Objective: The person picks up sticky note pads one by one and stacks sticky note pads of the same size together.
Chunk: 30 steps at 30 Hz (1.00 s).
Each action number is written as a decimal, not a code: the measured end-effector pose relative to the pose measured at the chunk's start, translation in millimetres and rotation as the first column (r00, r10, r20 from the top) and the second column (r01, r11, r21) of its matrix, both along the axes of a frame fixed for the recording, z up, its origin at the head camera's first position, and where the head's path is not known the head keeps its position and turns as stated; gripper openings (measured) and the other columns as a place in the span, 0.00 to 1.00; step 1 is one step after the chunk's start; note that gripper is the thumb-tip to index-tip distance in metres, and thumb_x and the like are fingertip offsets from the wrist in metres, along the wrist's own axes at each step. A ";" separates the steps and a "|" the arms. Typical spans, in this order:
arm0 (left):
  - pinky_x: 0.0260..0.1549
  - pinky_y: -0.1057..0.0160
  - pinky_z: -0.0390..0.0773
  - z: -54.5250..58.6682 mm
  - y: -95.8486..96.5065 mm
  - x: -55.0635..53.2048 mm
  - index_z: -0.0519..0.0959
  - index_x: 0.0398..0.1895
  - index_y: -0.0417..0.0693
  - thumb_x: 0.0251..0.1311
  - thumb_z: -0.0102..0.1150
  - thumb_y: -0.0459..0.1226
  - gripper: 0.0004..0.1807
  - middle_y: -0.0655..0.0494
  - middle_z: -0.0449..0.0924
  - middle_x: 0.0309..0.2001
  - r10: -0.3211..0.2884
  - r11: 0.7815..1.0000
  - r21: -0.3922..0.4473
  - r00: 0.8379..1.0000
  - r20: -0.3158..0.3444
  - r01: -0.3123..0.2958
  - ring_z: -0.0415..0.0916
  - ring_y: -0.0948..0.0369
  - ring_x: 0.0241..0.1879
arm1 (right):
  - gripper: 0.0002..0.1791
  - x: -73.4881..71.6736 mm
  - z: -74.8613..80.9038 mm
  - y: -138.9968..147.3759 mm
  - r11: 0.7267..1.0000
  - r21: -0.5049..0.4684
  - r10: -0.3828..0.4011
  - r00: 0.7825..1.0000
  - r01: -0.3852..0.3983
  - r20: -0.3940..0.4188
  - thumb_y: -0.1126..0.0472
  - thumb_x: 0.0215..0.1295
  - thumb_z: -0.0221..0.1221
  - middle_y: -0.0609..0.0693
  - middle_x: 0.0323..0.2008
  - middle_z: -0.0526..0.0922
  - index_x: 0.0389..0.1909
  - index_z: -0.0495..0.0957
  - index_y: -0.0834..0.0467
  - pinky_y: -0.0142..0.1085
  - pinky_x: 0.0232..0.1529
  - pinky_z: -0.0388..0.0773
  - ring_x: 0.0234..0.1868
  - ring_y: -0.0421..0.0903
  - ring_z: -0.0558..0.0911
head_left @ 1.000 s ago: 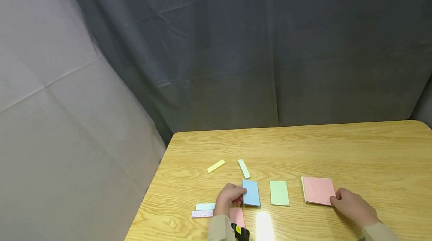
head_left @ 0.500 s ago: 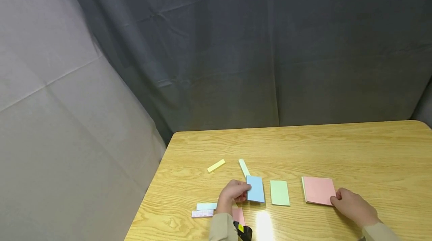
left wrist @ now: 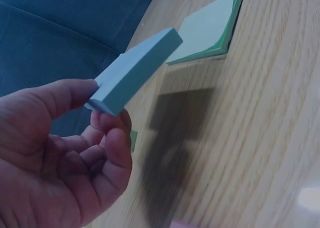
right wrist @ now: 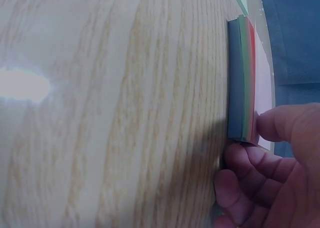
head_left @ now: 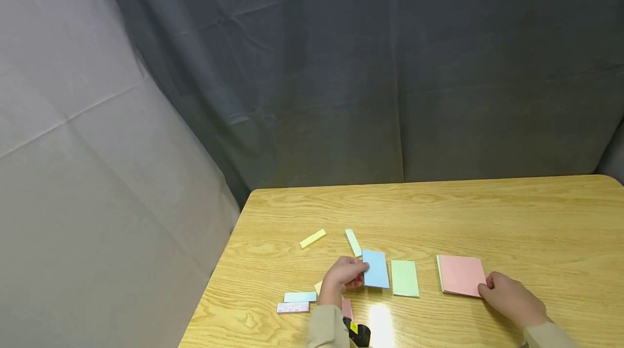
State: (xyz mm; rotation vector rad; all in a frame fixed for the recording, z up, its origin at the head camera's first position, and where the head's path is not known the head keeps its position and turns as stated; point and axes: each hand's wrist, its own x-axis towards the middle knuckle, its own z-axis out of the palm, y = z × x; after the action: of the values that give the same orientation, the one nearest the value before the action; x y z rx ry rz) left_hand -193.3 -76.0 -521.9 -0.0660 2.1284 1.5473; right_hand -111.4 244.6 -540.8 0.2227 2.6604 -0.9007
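My left hand point(head_left: 341, 275) pinches a blue sticky note pad point(head_left: 375, 269) by its near left edge, thumb on top and fingers beneath. In the left wrist view the blue pad point(left wrist: 137, 70) is tilted above the table, casting a shadow. Just right of it lies a light green sticky note pad point(head_left: 405, 278). Farther right, my right hand point(head_left: 512, 299) grips the near right corner of a sticky note stack point(head_left: 462, 275) with pink on top. Blue, green and red layers show along the side of that stack point(right wrist: 242, 78) in the right wrist view.
A yellow strip pad point(head_left: 312, 238) and a pale green one point(head_left: 353, 243) lie behind the left hand. Left of its wrist are a light blue strip point(head_left: 300, 297) and a patterned strip point(head_left: 293, 307). A pink pad point(head_left: 347, 310) is partly hidden by the forearm.
My left hand has carried the blue pad right and slightly away, closer to the green pad. The right hand and its stack have stayed in place.
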 end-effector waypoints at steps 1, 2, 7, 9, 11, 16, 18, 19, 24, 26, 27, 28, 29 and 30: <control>0.18 0.71 0.66 0.4 0.8 -0.4 0.67 0.13 0.49 0.58 0.53 0.37 0.16 0.59 0.65 0.13 0.002 1.000 -0.001 1.000 0.001 -0.002 0.62 0.66 0.14 | 0.11 0.1 0.6 -0.3 1.000 0.001 -0.001 1.000 0.001 -0.003 0.54 0.57 0.46 0.48 0.18 0.62 0.24 0.65 0.58 0.35 0.22 0.56 0.21 0.45 0.64; 0.17 0.71 0.66 0.7 1.6 -0.7 0.67 0.13 0.49 0.58 0.53 0.37 0.16 0.59 0.65 0.13 0.004 1.000 -0.003 1.000 0.000 -0.004 0.62 0.66 0.14 | 0.11 0.4 1.5 -0.8 1.000 0.002 -0.001 1.000 0.001 -0.006 0.54 0.57 0.46 0.48 0.18 0.63 0.24 0.65 0.58 0.35 0.22 0.56 0.21 0.44 0.64; 0.18 0.70 0.67 1.9 4.7 -2.4 0.69 0.14 0.47 0.58 0.54 0.37 0.15 0.58 0.65 0.13 0.012 1.000 -0.007 1.000 -0.012 -0.012 0.62 0.65 0.14 | 0.11 1.2 6.8 -3.2 1.000 0.003 0.005 1.000 -0.005 -0.028 0.55 0.58 0.46 0.48 0.17 0.62 0.24 0.65 0.58 0.35 0.22 0.56 0.21 0.44 0.64; 0.18 0.70 0.68 1.8 6.0 -2.7 0.69 0.15 0.47 0.57 0.54 0.37 0.14 0.58 0.65 0.14 0.012 1.000 -0.003 1.000 -0.014 -0.013 0.63 0.65 0.14 | 0.11 1.6 7.8 -3.4 1.000 0.000 0.008 1.000 -0.008 -0.026 0.55 0.58 0.45 0.47 0.17 0.62 0.24 0.65 0.58 0.35 0.22 0.56 0.21 0.44 0.64; 0.18 0.70 0.68 1.6 7.5 -2.8 0.69 0.16 0.47 0.58 0.54 0.37 0.13 0.58 0.65 0.14 0.010 1.000 -0.002 1.000 -0.014 -0.010 0.63 0.65 0.14 | 0.11 1.8 7.6 -3.2 1.000 -0.003 0.007 1.000 -0.007 -0.020 0.55 0.58 0.45 0.47 0.17 0.62 0.24 0.65 0.58 0.35 0.22 0.56 0.21 0.44 0.64; 0.18 0.70 0.68 -0.3 11.7 -2.4 0.69 0.15 0.47 0.58 0.54 0.37 0.14 0.58 0.65 0.14 0.016 1.000 0.000 1.000 -0.012 -0.016 0.62 0.65 0.14 | 0.11 2.2 4.3 -1.8 1.000 -0.005 0.001 1.000 -0.001 -0.006 0.54 0.57 0.46 0.48 0.17 0.62 0.24 0.65 0.58 0.35 0.22 0.56 0.21 0.44 0.64; 0.17 0.70 0.67 -0.9 13.8 -2.2 0.68 0.14 0.47 0.57 0.53 0.36 0.14 0.58 0.65 0.13 0.017 1.000 0.005 1.000 -0.015 -0.017 0.62 0.65 0.14 | 0.11 2.7 3.8 -1.7 1.000 -0.004 0.000 1.000 0.000 -0.005 0.54 0.57 0.46 0.48 0.17 0.62 0.24 0.65 0.58 0.35 0.22 0.56 0.21 0.44 0.64; 0.17 0.70 0.67 -0.8 15.0 -2.0 0.67 0.14 0.47 0.57 0.53 0.36 0.15 0.58 0.65 0.13 0.016 1.000 0.009 1.000 -0.015 -0.016 0.62 0.65 0.14 | 0.11 3.2 3.8 -2.1 1.000 -0.003 0.002 1.000 -0.002 -0.004 0.54 0.57 0.46 0.48 0.18 0.62 0.25 0.65 0.58 0.35 0.22 0.56 0.22 0.45 0.64; 0.16 0.71 0.66 -1.3 20.7 -0.9 0.66 0.12 0.48 0.57 0.53 0.35 0.16 0.58 0.64 0.13 0.000 1.000 0.021 1.000 -0.020 0.000 0.62 0.65 0.13 | 0.12 3.3 3.1 -3.0 1.000 0.000 -0.004 1.000 0.004 0.004 0.53 0.58 0.46 0.48 0.18 0.62 0.26 0.66 0.59 0.35 0.22 0.57 0.22 0.45 0.64; 0.16 0.71 0.65 -2.1 23.0 -0.9 0.66 0.12 0.48 0.57 0.53 0.35 0.16 0.58 0.64 0.12 -0.002 1.000 0.026 1.000 -0.020 0.003 0.62 0.66 0.13 | 0.12 2.6 3.4 -2.9 1.000 0.005 -0.006 1.000 0.006 0.005 0.54 0.58 0.46 0.48 0.18 0.63 0.26 0.66 0.59 0.35 0.22 0.57 0.22 0.45 0.65; 0.16 0.71 0.65 -2.3 24.3 -0.9 0.66 0.12 0.48 0.56 0.53 0.35 0.16 0.58 0.64 0.12 -0.003 1.000 0.025 1.000 -0.019 0.003 0.62 0.66 0.13 | 0.12 2.4 3.5 -2.8 1.000 0.008 -0.006 1.000 0.006 0.003 0.54 0.59 0.46 0.48 0.18 0.63 0.26 0.66 0.59 0.35 0.22 0.57 0.22 0.45 0.65; 0.16 0.71 0.65 -2.6 25.4 -0.9 0.67 0.13 0.48 0.56 0.53 0.35 0.15 0.58 0.64 0.12 -0.004 1.000 0.026 1.000 -0.018 0.004 0.62 0.66 0.13 | 0.12 2.5 3.6 -2.9 1.000 0.011 -0.007 1.000 0.007 0.000 0.54 0.58 0.46 0.48 0.18 0.63 0.26 0.66 0.59 0.35 0.22 0.57 0.22 0.45 0.65; 0.15 0.72 0.65 -2.9 26.5 -0.8 0.67 0.13 0.48 0.56 0.53 0.35 0.15 0.58 0.64 0.12 -0.008 1.000 0.026 1.000 -0.019 0.008 0.62 0.66 0.13 | 0.12 2.7 4.0 -2.9 1.000 0.012 -0.008 1.000 0.008 -0.002 0.54 0.58 0.46 0.48 0.18 0.63 0.26 0.66 0.59 0.35 0.22 0.57 0.22 0.45 0.65; 0.15 0.72 0.65 -3.3 27.6 -0.9 0.67 0.13 0.47 0.56 0.53 0.35 0.15 0.58 0.64 0.12 -0.009 1.000 0.027 1.000 -0.019 0.010 0.62 0.66 0.13 | 0.12 2.7 4.5 -3.1 1.000 0.014 -0.007 1.000 0.007 -0.006 0.54 0.58 0.46 0.48 0.18 0.63 0.26 0.66 0.59 0.35 0.22 0.57 0.22 0.45 0.65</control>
State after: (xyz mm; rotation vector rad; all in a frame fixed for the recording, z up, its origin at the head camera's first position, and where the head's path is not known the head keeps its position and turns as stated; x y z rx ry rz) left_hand -194.3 -48.5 -525.2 -0.0325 2.1182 1.5771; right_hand -108.7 241.5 -536.3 0.2337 2.6740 -0.8862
